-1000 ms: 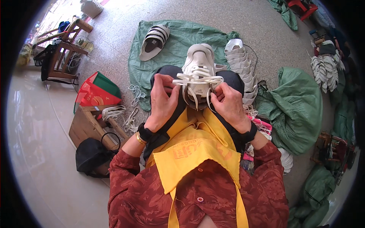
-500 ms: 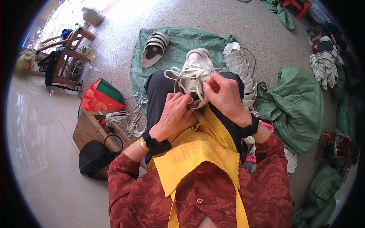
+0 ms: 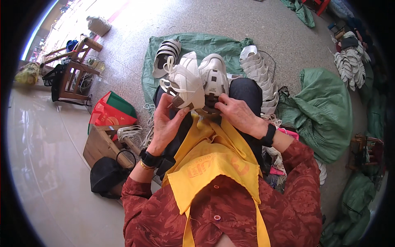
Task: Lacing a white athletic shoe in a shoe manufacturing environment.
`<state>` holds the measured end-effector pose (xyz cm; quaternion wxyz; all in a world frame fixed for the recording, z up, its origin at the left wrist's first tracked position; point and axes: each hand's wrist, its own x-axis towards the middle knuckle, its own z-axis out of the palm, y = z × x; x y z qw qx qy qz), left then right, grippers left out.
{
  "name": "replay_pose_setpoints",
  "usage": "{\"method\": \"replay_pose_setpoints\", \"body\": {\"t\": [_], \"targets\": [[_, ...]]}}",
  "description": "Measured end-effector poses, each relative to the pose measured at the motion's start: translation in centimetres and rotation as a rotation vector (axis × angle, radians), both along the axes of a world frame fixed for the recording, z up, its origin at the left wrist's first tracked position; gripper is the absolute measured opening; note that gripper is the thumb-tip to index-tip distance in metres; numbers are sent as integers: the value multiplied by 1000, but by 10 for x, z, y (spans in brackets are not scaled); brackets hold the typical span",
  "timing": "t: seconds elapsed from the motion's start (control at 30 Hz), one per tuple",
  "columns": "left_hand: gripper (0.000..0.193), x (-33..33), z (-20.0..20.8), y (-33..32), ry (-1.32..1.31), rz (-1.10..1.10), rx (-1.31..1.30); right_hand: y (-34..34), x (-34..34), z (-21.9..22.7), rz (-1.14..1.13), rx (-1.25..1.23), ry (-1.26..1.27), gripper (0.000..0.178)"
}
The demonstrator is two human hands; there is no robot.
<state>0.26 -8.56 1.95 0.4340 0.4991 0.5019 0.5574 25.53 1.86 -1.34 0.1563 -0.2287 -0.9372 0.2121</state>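
White shoes (image 3: 193,83), toes forward, long axes roughly parallel

Laced sneaker (image 3: 187,84) just left of sole-up sneaker (image 3: 214,76), flattened sack (image 3: 222,44) beyond (strapped shoe upper (image 3: 168,51) on its left end), nested uppers (image 3: 260,82) at its right, stool (image 3: 101,146) left, bunched sack (image 3: 325,113) far right.

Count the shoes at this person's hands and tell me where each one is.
2: a laced white shoe in the left hand, and a second shoe beside it, at the right hand. Others may be hidden elsewhere.
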Motion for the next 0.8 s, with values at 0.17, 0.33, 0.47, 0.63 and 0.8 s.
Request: {"method": "replay_pose_setpoints", "body": {"t": [0.17, 0.33, 0.47, 0.63, 0.8], "targets": [[27, 0, 3, 5, 75, -15, 6, 6, -2, -3, 80, 28, -18, 19], [27, 1, 28, 13, -60, 65, 31, 5, 5, 29, -33, -293, 182, 22], [27, -7, 42, 27, -43, 80, 68, 7, 10, 63, -115, -141, 235, 34], [26, -14, 56, 41, -97, 116, 100, 34, 51, 97, -363, -427, 133, 36], [25, -15, 58, 46, -189, 143, 60, 65, 126, 77, -824, -886, 1082, 32]]}}
